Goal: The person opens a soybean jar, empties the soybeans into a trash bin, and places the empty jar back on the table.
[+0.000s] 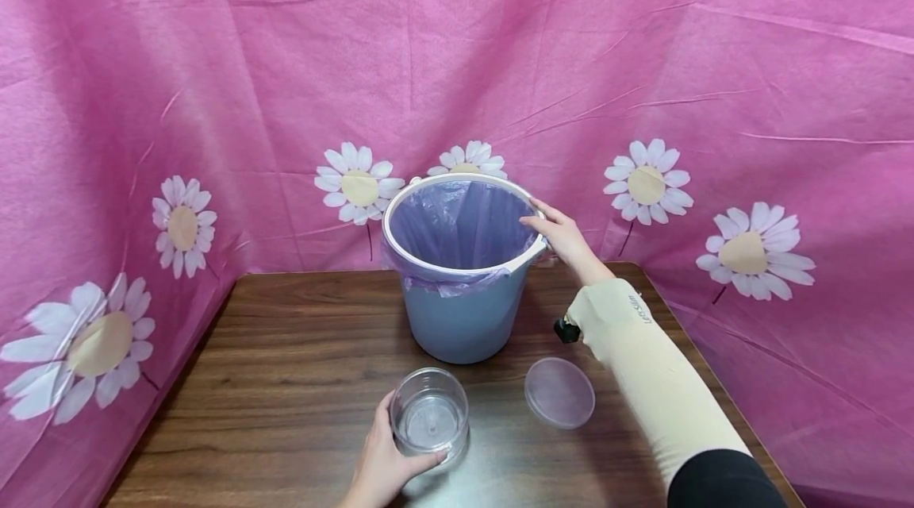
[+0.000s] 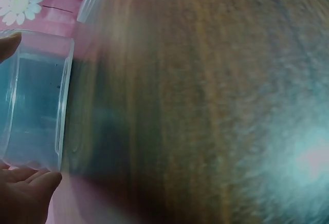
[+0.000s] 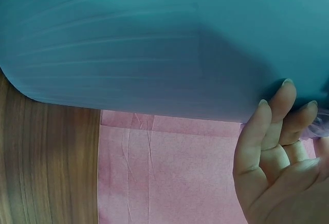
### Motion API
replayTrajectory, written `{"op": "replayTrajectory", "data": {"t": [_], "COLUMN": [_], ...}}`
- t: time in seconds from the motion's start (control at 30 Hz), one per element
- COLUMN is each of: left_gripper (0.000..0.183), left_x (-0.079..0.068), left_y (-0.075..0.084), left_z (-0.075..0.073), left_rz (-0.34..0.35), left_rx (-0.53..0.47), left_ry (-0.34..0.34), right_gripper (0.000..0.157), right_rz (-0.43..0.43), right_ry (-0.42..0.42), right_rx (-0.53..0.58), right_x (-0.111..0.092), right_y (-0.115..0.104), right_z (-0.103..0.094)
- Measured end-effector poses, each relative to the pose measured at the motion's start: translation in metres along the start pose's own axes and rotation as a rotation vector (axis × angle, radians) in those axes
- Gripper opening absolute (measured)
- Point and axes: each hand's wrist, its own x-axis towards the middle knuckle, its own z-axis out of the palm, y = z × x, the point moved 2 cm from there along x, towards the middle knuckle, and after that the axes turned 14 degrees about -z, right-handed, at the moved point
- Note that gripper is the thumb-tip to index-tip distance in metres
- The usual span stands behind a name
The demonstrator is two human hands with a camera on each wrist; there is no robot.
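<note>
My left hand (image 1: 385, 456) grips a clear plastic jar (image 1: 431, 413) with an open top, the thumb and fingers on opposite sides of its wall. No contents show inside it. In the left wrist view the jar (image 2: 38, 100) is seen from the side, low over the table; whether it touches the wood I cannot tell. Behind it stands a blue-grey trash bin (image 1: 464, 321) with a white rim ring and a purple bag (image 1: 457, 226) lining it. My right hand (image 1: 564, 238) holds the bin's right rim. In the right wrist view its curled fingers (image 3: 282, 100) lie against the bin's outer wall.
A round translucent lid (image 1: 560, 393) lies flat on the brown wooden table (image 1: 307, 381), right of the jar and below my right forearm. Pink cloth (image 1: 286, 95) with printed daisies hangs behind the table and along both sides. A small black device (image 1: 567, 331) sits under my right wrist.
</note>
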Motion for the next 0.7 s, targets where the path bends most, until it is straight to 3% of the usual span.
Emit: {"op": "replayTrajectory", "data": {"t": [0.33,0.7], "left_gripper": [0.120,0.132], "left_x": [-0.001,-0.004], "left_y": [-0.011,-0.005], "left_z": [0.006,0.009], "left_rz": [0.042,0.012], "left_rx": [0.007,-0.018], "left_ry": [0.008,-0.062], "right_gripper": [0.064,0.064], "right_rz": [0.026,0.015], "right_ry": [-0.025,-0.044], "right_rx": [0.022,-0.004], "right_x": [-0.019,-0.001], "right_y": [-0.033,-0.004], "right_z": [0.004,-0.004]}}
